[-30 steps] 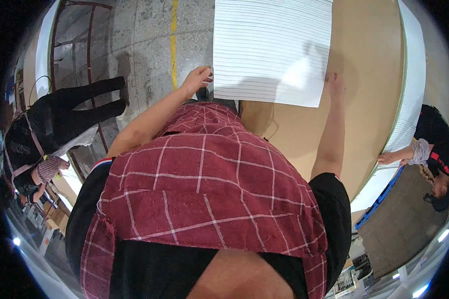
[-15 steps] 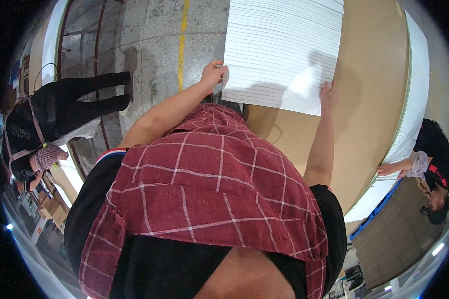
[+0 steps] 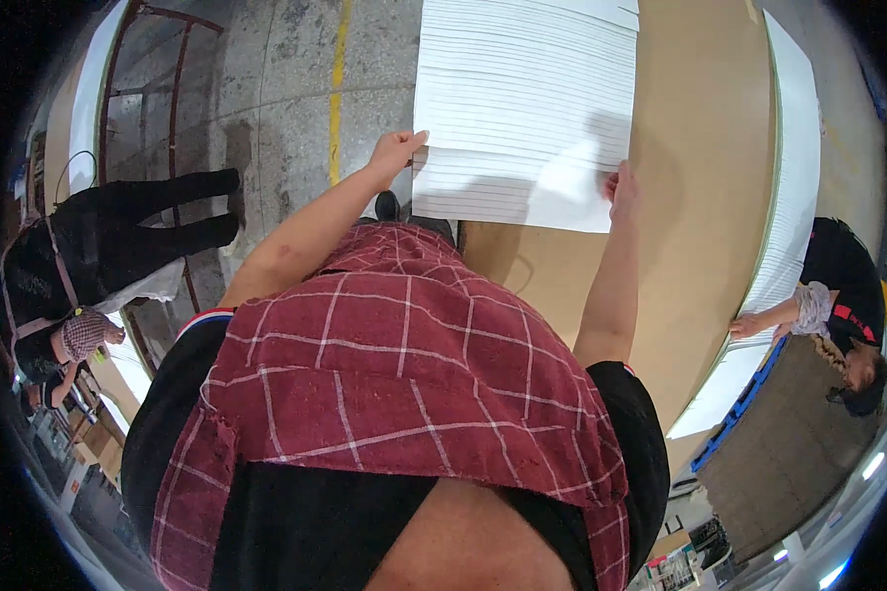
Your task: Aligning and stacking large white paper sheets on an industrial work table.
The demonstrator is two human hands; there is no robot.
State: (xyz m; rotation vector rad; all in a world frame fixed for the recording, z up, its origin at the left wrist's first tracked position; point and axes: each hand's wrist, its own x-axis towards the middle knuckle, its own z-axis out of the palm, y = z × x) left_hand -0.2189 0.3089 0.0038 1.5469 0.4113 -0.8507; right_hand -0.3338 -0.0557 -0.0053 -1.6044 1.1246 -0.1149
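A large white sheet with thin grey lines (image 3: 527,103) lies on a tan board surface (image 3: 705,197) in front of me. My left hand (image 3: 394,153) grips the sheet's near left corner, which hangs over the board's left edge. My right hand (image 3: 622,190) holds the near right corner, fingers on the sheet's edge. Both arms are stretched forward. A red checked cloth (image 3: 404,374) over a dark top fills the lower middle of the view.
A person in black (image 3: 99,246) stands on the grey concrete floor at the left, by a yellow floor line (image 3: 337,89). Another person in black (image 3: 843,295) leans on a white stack (image 3: 793,187) along the board's right edge. A blue pallet (image 3: 734,419) shows below it.
The white sheet has slid farther away from me and rightward with both hands on its near corners. The person at the left has shifted position.
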